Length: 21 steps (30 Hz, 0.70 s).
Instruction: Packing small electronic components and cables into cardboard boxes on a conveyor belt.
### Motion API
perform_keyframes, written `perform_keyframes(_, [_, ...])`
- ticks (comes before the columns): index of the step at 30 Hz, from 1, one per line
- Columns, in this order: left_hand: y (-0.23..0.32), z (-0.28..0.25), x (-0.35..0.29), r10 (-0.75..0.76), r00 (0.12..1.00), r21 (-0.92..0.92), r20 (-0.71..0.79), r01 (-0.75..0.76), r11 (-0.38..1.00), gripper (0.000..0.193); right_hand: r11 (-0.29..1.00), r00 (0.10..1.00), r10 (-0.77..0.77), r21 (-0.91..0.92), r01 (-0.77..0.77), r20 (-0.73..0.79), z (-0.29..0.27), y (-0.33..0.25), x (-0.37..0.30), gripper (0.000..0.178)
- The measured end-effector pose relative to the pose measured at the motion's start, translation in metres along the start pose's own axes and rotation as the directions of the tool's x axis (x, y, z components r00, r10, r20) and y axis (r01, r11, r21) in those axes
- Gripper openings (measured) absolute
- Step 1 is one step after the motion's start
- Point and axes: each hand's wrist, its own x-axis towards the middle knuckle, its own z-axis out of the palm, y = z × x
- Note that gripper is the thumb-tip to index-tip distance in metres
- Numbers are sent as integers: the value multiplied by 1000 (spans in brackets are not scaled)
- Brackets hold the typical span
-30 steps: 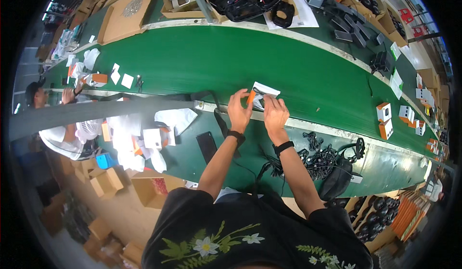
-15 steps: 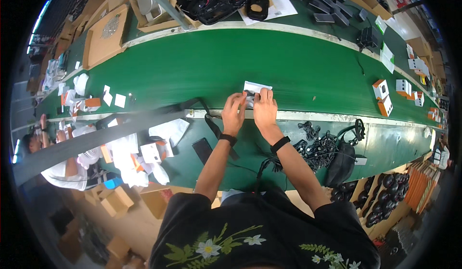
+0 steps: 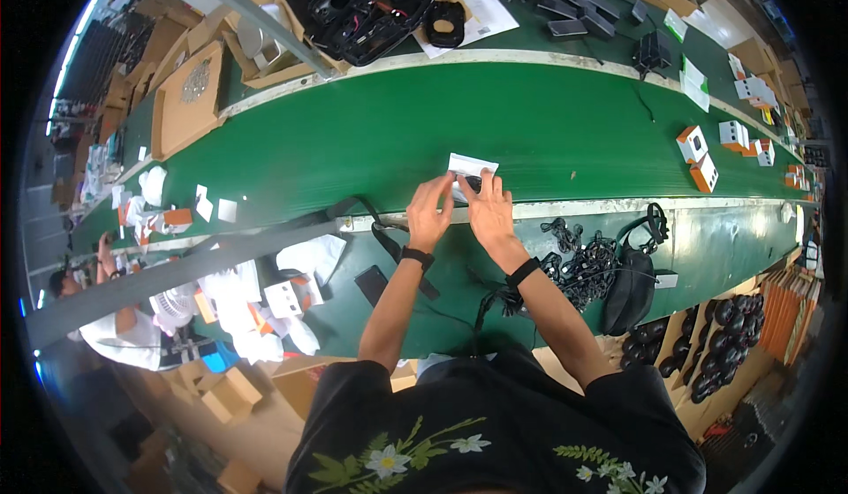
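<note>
A small white open box [image 3: 474, 164] stands on the green belt, just past its near rail. Something black that looks like a coiled cable [image 3: 473, 182] shows at its mouth, partly covered by fingers. My left hand [image 3: 430, 212] has its fingers closed on the box's left side. Fingers of my right hand [image 3: 491, 210] are bent onto the black coil and the box's right side. To the right of my right forearm lies a heap of black cables [image 3: 583, 269]. A dark phone [image 3: 373, 286] rests on the bench beside my left forearm.
A black pouch [image 3: 629, 289] lies right of the cables. White-and-orange boxes [image 3: 692, 144] stand on the belt at right. White bags [image 3: 237, 317] and a grey strap-like bar [image 3: 177, 269] are at left. Cartons and black parts [image 3: 358, 8] line the far side. A person [image 3: 119, 335] works at far left.
My right fingers have shifted slightly, and more of the black coil shows at the box's mouth. The view has tilted a little. At far left, the other person's arm has moved.
</note>
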Motion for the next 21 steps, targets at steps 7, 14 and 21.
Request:
perform_keyframes(7, [0, 0, 19, 176, 958, 99, 228, -202, 974, 37, 804, 988, 46, 593, 49, -145, 3, 24, -37, 51])
perform_keyframes(14, [-7, -7, 47, 412, 811, 46, 416, -472, 881, 58, 864, 988, 57, 503, 24, -146, -5, 19, -47, 49])
perform_keyframes(21, [2, -13, 31, 443, 759, 40, 478, -523, 852, 50, 799, 959, 116, 598, 64, -257, -17, 35, -45, 49])
